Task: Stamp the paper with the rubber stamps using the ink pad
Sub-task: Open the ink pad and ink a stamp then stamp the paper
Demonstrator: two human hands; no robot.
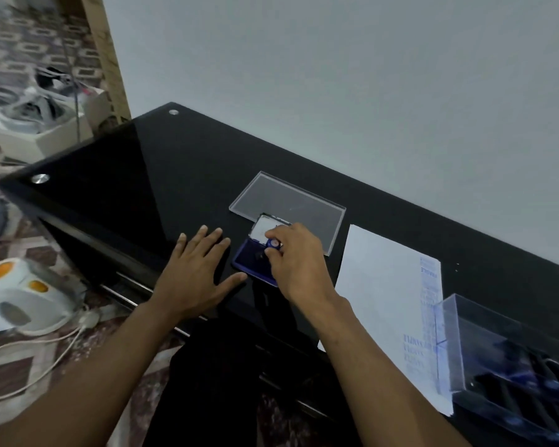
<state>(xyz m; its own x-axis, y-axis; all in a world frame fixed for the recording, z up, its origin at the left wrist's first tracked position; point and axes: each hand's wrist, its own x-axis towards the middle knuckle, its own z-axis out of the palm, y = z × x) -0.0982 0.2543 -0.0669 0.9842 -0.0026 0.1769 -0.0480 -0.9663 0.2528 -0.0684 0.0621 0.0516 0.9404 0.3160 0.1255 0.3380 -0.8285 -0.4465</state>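
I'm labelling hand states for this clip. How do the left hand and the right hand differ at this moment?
The left hand lies flat on the black table with fingers spread, holding nothing; the right hand has curled fingers pinching a blue rubber stamp. The left sits beside the ink pad; the right is over it. Both are bare.

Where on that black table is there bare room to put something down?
Bare table from the left hand to the far-left corner. Crowded rightward: ink pad, clear lid, paper, stamp box.
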